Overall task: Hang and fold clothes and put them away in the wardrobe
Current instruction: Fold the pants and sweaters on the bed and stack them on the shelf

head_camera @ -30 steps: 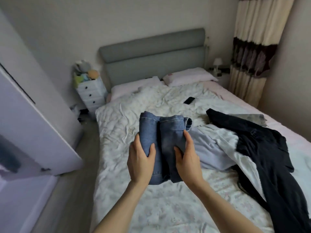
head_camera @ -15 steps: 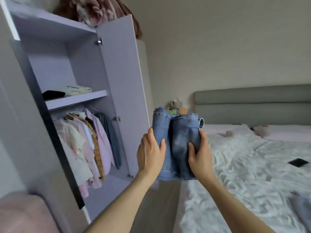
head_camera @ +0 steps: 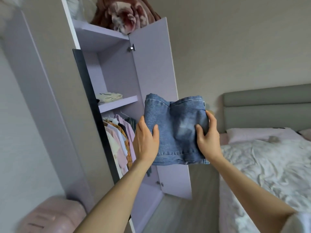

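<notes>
Carrying the folded jeans (head_camera: pixel 175 132) level between both hands looked like the step in hand. The left hand (head_camera: pixel 145 140) clamped the near left edge, thumb on top; the right hand (head_camera: pixel 208 140) pinched the right edge the same way, so each grip was closed on denim. The bundle hung in the air in front of the open wardrobe (head_camera: pixel 117 68). To land it well, I judged the fold should stay flat and slide onto the shelf (head_camera: pixel 117 102) up and left of the grip, beside the pale folded clothes (head_camera: pixel 110 97). The open door (head_camera: pixel 151 64) stood just behind the jeans and could catch them. Hanging shirts (head_camera: pixel 120 140) crowded below the left grip; the bed (head_camera: pixel 269 165) lay right.
</notes>
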`<state>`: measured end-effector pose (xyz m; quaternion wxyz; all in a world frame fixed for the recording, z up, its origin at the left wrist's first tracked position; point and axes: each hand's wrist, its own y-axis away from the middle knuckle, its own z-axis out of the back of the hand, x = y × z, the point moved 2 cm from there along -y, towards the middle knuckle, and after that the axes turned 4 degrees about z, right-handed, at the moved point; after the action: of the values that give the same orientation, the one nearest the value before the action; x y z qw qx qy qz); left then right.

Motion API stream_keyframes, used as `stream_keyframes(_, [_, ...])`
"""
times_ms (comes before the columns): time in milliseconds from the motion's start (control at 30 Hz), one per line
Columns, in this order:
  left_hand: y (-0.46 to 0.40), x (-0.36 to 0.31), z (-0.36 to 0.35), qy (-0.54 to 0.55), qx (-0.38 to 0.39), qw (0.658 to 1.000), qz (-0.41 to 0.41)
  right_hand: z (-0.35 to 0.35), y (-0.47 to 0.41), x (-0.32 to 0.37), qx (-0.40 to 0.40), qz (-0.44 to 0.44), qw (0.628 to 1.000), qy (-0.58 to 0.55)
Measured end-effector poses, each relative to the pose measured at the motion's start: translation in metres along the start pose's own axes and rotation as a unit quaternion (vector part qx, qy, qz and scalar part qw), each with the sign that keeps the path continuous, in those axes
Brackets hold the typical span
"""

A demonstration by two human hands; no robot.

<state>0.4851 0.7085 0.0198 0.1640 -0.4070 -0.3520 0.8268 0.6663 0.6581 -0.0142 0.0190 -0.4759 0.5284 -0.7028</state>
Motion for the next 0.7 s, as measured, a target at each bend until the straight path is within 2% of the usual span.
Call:
stream_keyframes(167, [-0.032,0.030,-0.022,0.004,-0.026,0.999,0.021,-0.035,-0.024,-0.027,0.003,0.005,1.000,-0.012])
stream_keyframes(433, [-0.120,0.074,-0.097,-0.008,-0.076,0.997,0.034,-0.112,-0.098,-0.116,0.009,-0.004,0.998,-0.069])
stream_keyframes(567, [-0.186,0.105,-0.152,0.008,-0.102,0.994,0.042,-0.164,-0.164,-0.176,0.012,0.030,0.995,-0.099])
stream_keyframes(700, [-0.253,0.134,-0.182,0.002,-0.115,0.992,0.057,-0.221,-0.224,-0.213,0.059,0.020,0.989,-0.134])
